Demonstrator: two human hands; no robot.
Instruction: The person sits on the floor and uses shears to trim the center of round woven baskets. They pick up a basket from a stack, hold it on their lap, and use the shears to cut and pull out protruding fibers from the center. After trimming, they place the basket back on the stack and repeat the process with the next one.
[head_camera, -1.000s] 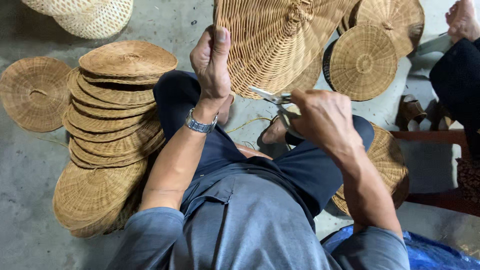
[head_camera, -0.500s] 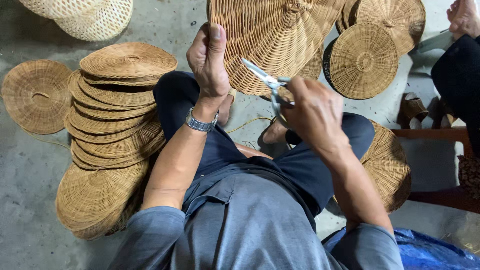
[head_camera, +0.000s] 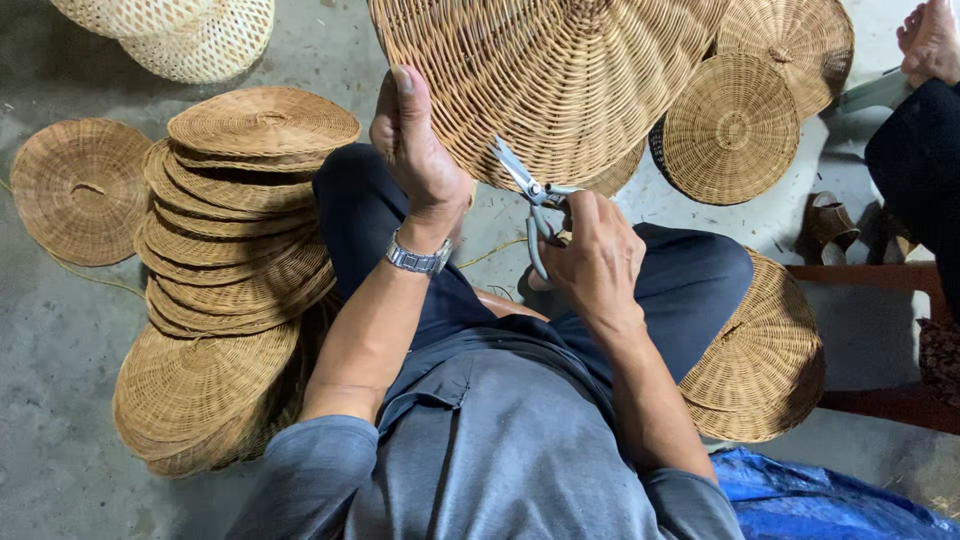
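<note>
Gripping the rim of a large woven rattan disc, the left hand has its fingers closed over the edge with the thumb pointing up along the weave; a metal wristwatch sits on that wrist. The right hand is wrapped shut around the handles of small metal scissors, whose blades point up and left and meet the disc's lower edge. The disc is held up in front of the seated person, above the knees, and fills the top middle of the view.

No container here holds anything that shows: two pale open-weave baskets lie at the top left, their contents not visible.

To the person's left a tall, leaning stack of rattan discs stands on the floor, with one single disc lying flat just beside it. More discs lie at the top right, and another pile sits beside the right thigh. The floor is bare grey concrete, with a thin loose rattan strand trailing across it. A blue plastic sheet shows at the bottom right.

The held disc is golden brown, tightly woven, with spokes fanning out from a hub near the top edge of the view.
</note>
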